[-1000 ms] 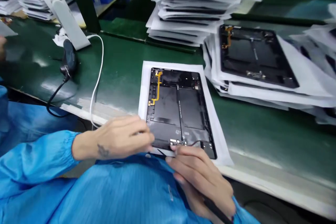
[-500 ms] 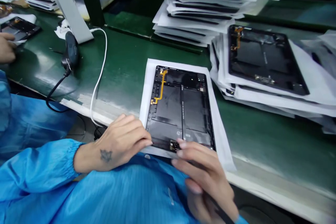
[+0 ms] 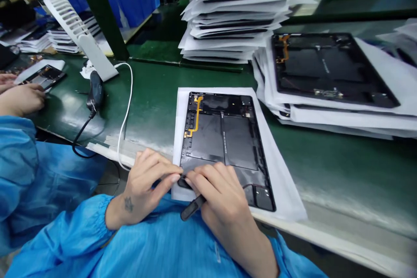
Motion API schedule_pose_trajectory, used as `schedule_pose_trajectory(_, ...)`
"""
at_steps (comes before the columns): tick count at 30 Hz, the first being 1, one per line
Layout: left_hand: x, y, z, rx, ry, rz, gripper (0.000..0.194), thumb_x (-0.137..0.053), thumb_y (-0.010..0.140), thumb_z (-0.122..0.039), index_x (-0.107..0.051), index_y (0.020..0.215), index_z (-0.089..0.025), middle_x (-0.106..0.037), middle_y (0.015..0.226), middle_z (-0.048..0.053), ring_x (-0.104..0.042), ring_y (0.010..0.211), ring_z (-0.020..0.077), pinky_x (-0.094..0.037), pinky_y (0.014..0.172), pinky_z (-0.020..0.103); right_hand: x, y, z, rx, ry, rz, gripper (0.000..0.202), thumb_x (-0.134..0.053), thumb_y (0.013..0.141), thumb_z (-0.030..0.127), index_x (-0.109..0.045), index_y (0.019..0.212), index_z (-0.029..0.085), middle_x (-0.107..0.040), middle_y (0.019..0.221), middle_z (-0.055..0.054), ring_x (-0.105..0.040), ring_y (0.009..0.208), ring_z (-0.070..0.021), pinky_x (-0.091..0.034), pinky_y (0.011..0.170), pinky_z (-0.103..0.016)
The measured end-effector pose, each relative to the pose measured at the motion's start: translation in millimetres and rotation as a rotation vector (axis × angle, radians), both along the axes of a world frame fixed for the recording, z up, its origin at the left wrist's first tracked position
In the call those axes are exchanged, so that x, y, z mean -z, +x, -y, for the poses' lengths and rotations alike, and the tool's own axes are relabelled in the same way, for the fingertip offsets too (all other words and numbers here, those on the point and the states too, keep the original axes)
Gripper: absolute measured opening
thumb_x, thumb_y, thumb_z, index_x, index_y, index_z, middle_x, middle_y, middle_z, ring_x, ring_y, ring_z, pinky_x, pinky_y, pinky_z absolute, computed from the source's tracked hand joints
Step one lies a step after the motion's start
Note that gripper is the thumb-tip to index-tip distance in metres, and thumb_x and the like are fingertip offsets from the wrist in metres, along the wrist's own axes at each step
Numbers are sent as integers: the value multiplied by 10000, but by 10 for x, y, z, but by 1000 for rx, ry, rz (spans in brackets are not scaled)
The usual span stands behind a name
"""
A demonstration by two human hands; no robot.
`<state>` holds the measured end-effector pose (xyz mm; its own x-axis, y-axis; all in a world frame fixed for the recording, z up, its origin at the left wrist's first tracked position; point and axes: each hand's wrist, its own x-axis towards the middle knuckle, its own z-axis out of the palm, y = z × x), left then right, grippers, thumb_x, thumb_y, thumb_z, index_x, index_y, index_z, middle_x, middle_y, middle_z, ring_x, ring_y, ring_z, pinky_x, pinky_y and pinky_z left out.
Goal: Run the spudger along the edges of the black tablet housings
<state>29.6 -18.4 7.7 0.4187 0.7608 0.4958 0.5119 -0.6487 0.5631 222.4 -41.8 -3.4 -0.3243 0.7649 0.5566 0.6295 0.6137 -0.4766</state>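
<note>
An opened tablet housing (image 3: 208,134) lies on a white sheet (image 3: 286,191), with an orange flex cable (image 3: 197,117) along its upper left. My left hand (image 3: 148,180) is at the near left corner, thumb and forefinger pinched together; whatever is between them is too small to make out. Close beside those fingertips, my right hand (image 3: 221,195) reaches over the near edge of the housing. Its fingers are closed on a slim black tool (image 3: 193,208), whose flat, rounded end sticks out below the hand. The tool's other end is hidden.
A tall stack of sheet-wrapped panels (image 3: 231,26) stands behind. At right, another tablet housing (image 3: 329,65) tops a lower stack. To the left are a white stand (image 3: 87,39), a black corded device (image 3: 95,91) and a white cable (image 3: 128,104). A co-worker's hands (image 3: 24,97) handle another device.
My right hand has moved left across the near edge to beside my left fingertips, and the tool's rounded end now points left. My left thumb and forefinger pinch at the corner. The view has shifted.
</note>
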Motion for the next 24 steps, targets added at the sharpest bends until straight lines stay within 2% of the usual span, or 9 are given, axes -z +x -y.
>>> schedule_pose_trajectory(3,37,-21,0,-3,70,-17,94,-628,986,-174,-690,1043,-216,-684,876,5,-536,829,162,-366,763,343,18,6,-6,-6,-19,-13,240,-446,963,2,-622,889,147,-614,805,-46,-443,757,-184,-295,689,-329)
schedule_pose_trajectory(12,25,28,-11,9,69,-21,66,-627,982,-170,-681,970,-206,-678,834,1,-539,805,160,-380,758,336,-20,-7,-22,-12,-2,-9,308,-387,970,-15,-623,852,144,-618,785,-49,-432,745,-185,-293,682,-329)
schedule_pose_trajectory(14,9,34,-17,2,86,-40,84,-606,992,-166,-666,943,-198,-674,823,4,-538,800,161,-378,757,335,-23,6,-20,-7,10,-17,267,-421,970,-5,-636,888,132,-621,792,-50,-432,745,-183,-300,682,-329)
schedule_pose_trajectory(18,-15,16,-42,2,149,-160,89,-589,994,-145,-644,936,-184,-689,838,17,-534,809,173,-370,759,338,-1,75,-3,-2,48,-15,219,-490,963,9,-643,1091,100,-672,920,-76,-475,804,-187,-338,710,-331)
schedule_pose_trajectory(24,4,-61,-76,31,274,-376,118,-542,1014,-182,-641,950,-177,-701,865,34,-510,805,189,-349,752,354,18,134,-4,-74,94,80,303,-363,1031,61,-655,1099,102,-714,952,-93,-496,796,-194,-359,683,-343)
